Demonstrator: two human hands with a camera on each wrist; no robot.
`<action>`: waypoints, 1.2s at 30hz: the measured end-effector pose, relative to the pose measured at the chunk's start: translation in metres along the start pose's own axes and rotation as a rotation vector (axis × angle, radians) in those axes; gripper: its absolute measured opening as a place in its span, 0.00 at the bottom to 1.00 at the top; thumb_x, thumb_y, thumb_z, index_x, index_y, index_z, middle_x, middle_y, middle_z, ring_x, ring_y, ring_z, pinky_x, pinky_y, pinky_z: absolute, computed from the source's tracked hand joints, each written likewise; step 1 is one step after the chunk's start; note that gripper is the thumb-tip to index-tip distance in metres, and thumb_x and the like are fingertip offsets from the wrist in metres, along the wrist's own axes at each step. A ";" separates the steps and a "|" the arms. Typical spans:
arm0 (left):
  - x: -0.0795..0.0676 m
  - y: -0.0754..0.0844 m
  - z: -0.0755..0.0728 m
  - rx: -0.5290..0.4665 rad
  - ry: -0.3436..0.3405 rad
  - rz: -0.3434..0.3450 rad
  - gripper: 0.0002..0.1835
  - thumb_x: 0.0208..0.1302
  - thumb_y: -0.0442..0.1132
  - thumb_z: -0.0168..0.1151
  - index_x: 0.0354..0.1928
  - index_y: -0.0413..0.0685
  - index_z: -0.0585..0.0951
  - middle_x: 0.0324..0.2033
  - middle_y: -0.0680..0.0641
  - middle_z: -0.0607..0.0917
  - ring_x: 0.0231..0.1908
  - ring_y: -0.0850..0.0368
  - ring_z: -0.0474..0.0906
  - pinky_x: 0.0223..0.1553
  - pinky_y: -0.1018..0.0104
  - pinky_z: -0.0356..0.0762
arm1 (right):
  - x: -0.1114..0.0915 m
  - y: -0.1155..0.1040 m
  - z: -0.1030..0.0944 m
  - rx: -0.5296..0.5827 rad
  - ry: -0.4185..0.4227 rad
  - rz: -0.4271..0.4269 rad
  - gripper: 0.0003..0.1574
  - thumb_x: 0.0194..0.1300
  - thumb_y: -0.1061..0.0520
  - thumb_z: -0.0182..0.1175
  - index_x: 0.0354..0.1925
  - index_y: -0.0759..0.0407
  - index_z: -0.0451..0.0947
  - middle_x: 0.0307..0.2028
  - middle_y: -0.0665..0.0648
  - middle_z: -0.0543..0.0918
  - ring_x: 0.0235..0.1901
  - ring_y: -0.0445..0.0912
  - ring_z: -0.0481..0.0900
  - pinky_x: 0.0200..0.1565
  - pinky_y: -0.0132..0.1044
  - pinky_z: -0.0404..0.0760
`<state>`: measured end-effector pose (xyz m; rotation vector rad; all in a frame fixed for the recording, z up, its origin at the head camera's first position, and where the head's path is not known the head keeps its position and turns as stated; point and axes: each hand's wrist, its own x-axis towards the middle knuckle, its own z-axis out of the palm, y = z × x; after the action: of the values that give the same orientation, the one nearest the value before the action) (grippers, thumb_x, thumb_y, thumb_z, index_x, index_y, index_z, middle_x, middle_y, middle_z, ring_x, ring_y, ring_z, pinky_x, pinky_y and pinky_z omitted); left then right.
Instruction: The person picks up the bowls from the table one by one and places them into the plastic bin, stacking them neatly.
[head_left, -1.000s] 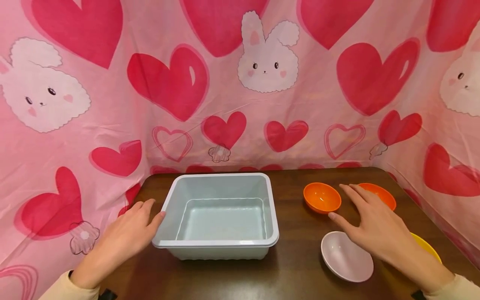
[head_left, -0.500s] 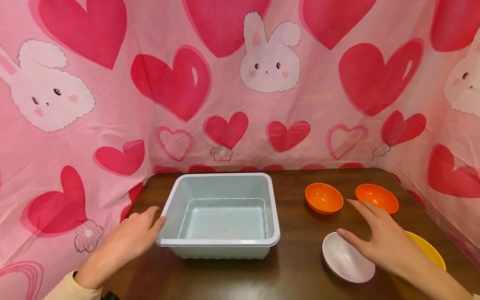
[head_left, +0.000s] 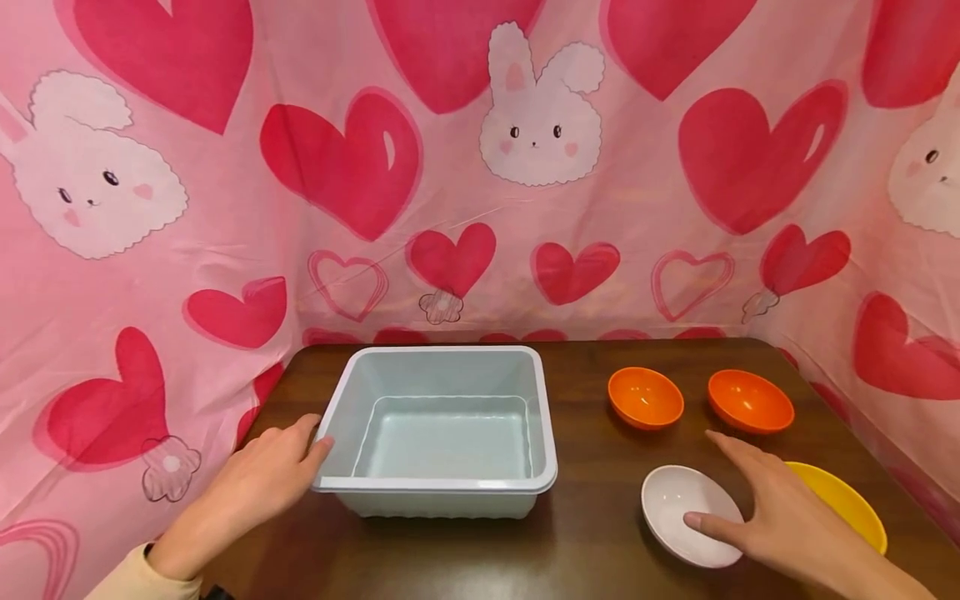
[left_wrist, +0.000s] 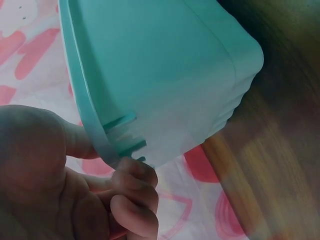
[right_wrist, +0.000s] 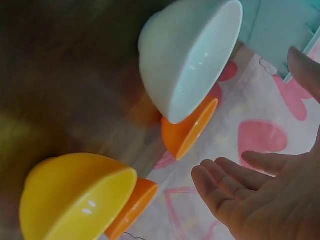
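Note:
A pale blue-grey plastic tub (head_left: 450, 485) stands on the left half of the table. My left hand (head_left: 273, 467) pinches its left rim; in the left wrist view the thumb lies over the rim and curled fingers sit beneath it. On the right, my right hand (head_left: 787, 517) hovers with fingers extended and thumb spread, holding nothing. Its thumb overlaps a white bowl (head_left: 675, 492) in the head view. Partly hidden behind that hand is a yellow bowl (head_left: 847, 504). The right wrist view shows the white bowl (right_wrist: 175, 55) and yellow bowl (right_wrist: 75, 195) apart from the fingers.
Two orange bowls, one nearer the tub (head_left: 645, 398) and one farther right (head_left: 750, 402), rest toward the back of the dark brown wooden table (head_left: 592, 542). A pink cloth (head_left: 510, 283) with hearts and rabbits encloses the table's back and sides.
My right hand has drawn back from beside the orange bowls toward the white bowl, its thumb now overlapping that bowl. The left hand stays at the tub's left rim, with its fingertips closer in.

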<state>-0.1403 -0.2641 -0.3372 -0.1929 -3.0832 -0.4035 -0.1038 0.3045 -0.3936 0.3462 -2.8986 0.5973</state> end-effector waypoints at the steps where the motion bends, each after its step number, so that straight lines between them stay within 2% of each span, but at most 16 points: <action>1: 0.000 0.000 0.000 -0.004 -0.003 0.000 0.15 0.76 0.47 0.60 0.51 0.41 0.78 0.28 0.47 0.82 0.29 0.49 0.79 0.33 0.44 0.78 | -0.001 0.001 0.001 -0.004 -0.005 0.000 0.70 0.45 0.31 0.82 0.71 0.72 0.68 0.64 0.76 0.75 0.59 0.74 0.74 0.55 0.77 0.72; 4: -0.001 0.002 0.001 -0.018 -0.013 -0.007 0.14 0.76 0.47 0.61 0.48 0.42 0.78 0.27 0.49 0.80 0.28 0.51 0.77 0.31 0.48 0.76 | -0.004 0.003 0.004 0.004 -0.026 0.004 0.72 0.42 0.29 0.83 0.70 0.72 0.69 0.63 0.77 0.76 0.58 0.73 0.75 0.55 0.76 0.72; 11: -0.002 0.002 0.003 -0.031 -0.010 0.002 0.15 0.74 0.45 0.62 0.51 0.40 0.78 0.28 0.49 0.80 0.28 0.52 0.76 0.32 0.49 0.76 | -0.014 0.011 0.015 0.030 -0.088 -0.004 0.75 0.36 0.31 0.86 0.71 0.69 0.69 0.64 0.73 0.77 0.58 0.71 0.76 0.53 0.76 0.74; 15: -0.003 0.002 0.005 -0.034 -0.003 0.015 0.13 0.72 0.41 0.63 0.52 0.42 0.78 0.27 0.50 0.80 0.27 0.53 0.76 0.31 0.51 0.76 | -0.017 0.016 0.019 0.026 -0.066 -0.049 0.77 0.29 0.30 0.88 0.71 0.67 0.71 0.62 0.68 0.80 0.57 0.66 0.78 0.53 0.67 0.79; 20: -0.004 0.001 0.006 -0.049 -0.012 0.021 0.16 0.72 0.39 0.62 0.56 0.40 0.77 0.27 0.50 0.80 0.27 0.54 0.75 0.31 0.52 0.76 | -0.019 0.023 0.024 0.019 -0.076 -0.070 0.79 0.24 0.30 0.88 0.70 0.65 0.71 0.61 0.64 0.81 0.55 0.61 0.79 0.51 0.57 0.82; 24: -0.005 0.001 0.008 -0.055 -0.012 0.025 0.16 0.72 0.39 0.62 0.56 0.38 0.77 0.27 0.50 0.80 0.27 0.55 0.75 0.30 0.53 0.75 | -0.020 0.027 0.027 0.028 -0.107 -0.067 0.79 0.24 0.31 0.88 0.71 0.64 0.71 0.61 0.62 0.81 0.55 0.59 0.79 0.50 0.49 0.83; 27: -0.005 0.000 0.009 -0.053 -0.008 0.034 0.15 0.71 0.38 0.62 0.54 0.38 0.77 0.26 0.50 0.79 0.27 0.55 0.75 0.30 0.53 0.75 | -0.021 0.028 0.028 0.029 -0.126 -0.063 0.79 0.25 0.31 0.88 0.71 0.65 0.70 0.62 0.63 0.80 0.56 0.59 0.79 0.50 0.48 0.84; 36: -0.004 0.000 0.009 -0.056 -0.006 0.043 0.14 0.71 0.38 0.63 0.54 0.38 0.77 0.26 0.51 0.79 0.27 0.55 0.75 0.31 0.53 0.76 | -0.021 0.027 0.030 0.023 -0.111 -0.038 0.76 0.28 0.32 0.88 0.70 0.65 0.71 0.60 0.62 0.81 0.54 0.57 0.80 0.50 0.47 0.83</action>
<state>-0.1369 -0.2621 -0.3456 -0.2611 -3.0696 -0.4884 -0.0935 0.3202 -0.4346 0.4500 -2.9849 0.6252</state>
